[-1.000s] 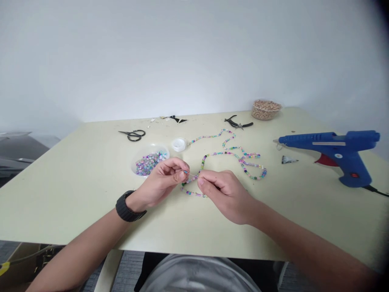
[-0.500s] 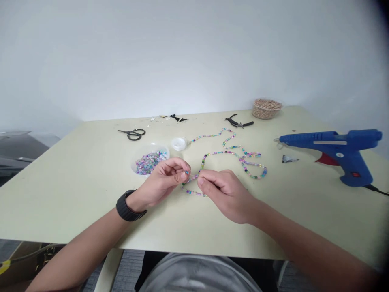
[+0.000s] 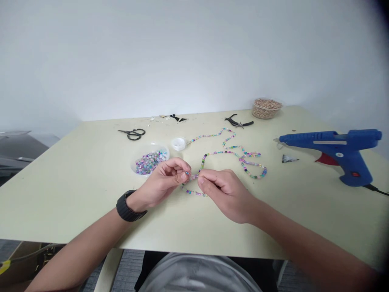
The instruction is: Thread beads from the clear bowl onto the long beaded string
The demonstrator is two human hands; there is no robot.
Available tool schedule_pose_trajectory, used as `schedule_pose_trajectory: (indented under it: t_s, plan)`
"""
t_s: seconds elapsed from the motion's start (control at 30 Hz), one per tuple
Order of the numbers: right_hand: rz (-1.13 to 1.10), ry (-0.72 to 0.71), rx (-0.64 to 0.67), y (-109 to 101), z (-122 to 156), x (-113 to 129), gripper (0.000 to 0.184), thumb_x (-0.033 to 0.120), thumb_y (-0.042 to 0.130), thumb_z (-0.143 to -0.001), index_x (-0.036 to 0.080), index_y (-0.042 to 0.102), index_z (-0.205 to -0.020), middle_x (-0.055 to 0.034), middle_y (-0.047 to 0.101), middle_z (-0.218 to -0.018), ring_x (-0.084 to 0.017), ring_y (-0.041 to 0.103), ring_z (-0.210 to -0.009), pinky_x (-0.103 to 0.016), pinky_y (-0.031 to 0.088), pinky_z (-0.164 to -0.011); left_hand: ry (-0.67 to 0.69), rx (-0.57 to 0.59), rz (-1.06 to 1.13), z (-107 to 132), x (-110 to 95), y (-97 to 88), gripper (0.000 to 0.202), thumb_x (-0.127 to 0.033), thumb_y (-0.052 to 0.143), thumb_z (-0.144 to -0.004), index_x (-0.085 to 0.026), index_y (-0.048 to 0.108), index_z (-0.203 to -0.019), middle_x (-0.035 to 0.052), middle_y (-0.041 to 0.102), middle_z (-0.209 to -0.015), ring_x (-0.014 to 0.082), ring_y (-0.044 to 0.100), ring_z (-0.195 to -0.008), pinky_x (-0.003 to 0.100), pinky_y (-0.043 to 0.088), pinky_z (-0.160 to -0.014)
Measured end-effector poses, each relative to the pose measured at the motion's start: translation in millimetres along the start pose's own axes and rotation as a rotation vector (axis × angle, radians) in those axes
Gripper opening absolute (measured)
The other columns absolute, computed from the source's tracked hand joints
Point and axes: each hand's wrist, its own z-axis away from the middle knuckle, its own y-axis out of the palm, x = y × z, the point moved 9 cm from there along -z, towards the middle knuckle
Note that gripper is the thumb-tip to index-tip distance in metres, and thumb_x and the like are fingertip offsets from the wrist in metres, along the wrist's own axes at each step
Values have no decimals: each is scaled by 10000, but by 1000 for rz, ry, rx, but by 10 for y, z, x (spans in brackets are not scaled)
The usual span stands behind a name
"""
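Note:
Between thumb and forefinger, my left hand (image 3: 165,178) pinches a small bluish bead (image 3: 187,173). My right hand (image 3: 225,190) is closed on a thin clear string (image 3: 194,176), which spans the short gap between the two hands. Whether the string passes through the bead is too small to tell. A long strand of coloured beads (image 3: 220,152) winds over the table behind and beneath my hands, and its far end reaches a white spool (image 3: 179,143). Just beyond my left hand sits a shallow clear dish of loose beads (image 3: 148,164), partly covered by the fingers.
Black scissors (image 3: 133,134) lie at the back left of the table (image 3: 75,194). Pliers (image 3: 238,121) and a tub of brown pellets (image 3: 266,108) are at the back right. A blue glue gun (image 3: 337,148) with a cord rests on the right, beside a small dark triangular piece (image 3: 289,159).
Both hands stay almost where they were. The bead and string at the fingertips have shifted very slightly.

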Motion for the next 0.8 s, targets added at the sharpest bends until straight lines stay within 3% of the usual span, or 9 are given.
schedule_pose_trajectory:
  t_s: [0.8]
  plan:
    - [-4,-14,9,1,3,22,369,291,423,-1055,190,382,-703,60,326,-602,-78,299,-549,-243,235,-521,-20,-16,-19,-6,44,-19,117,-232,850,-789,-192,766,-860,5,653,-765,82,584,-695,196,460,-674]
